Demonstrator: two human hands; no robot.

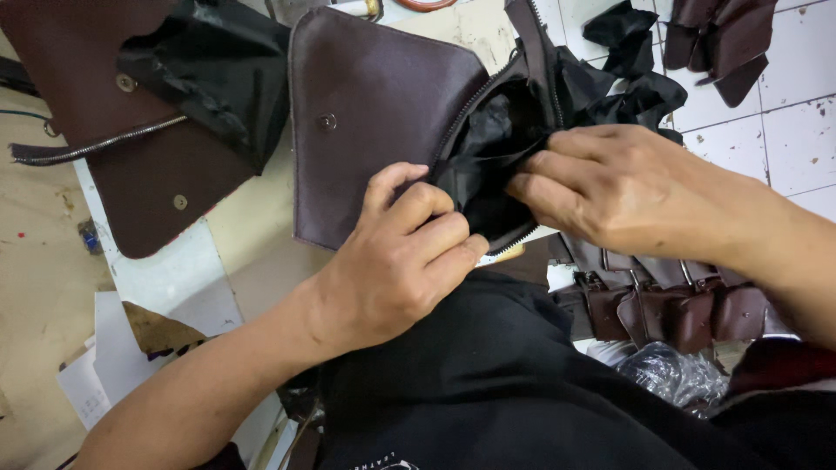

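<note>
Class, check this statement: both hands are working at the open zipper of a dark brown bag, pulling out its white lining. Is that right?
Not quite. The head view shows the left hand and right hand at the open zipper of the dark brown bag, but the lining they grip is black, not white.

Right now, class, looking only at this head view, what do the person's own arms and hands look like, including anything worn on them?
Both the left hand and right hand are bare: no gloves, rings or watch visible. The forearms are bare too, with no sleeves in view. Short fingernails show on the left hand.
</note>
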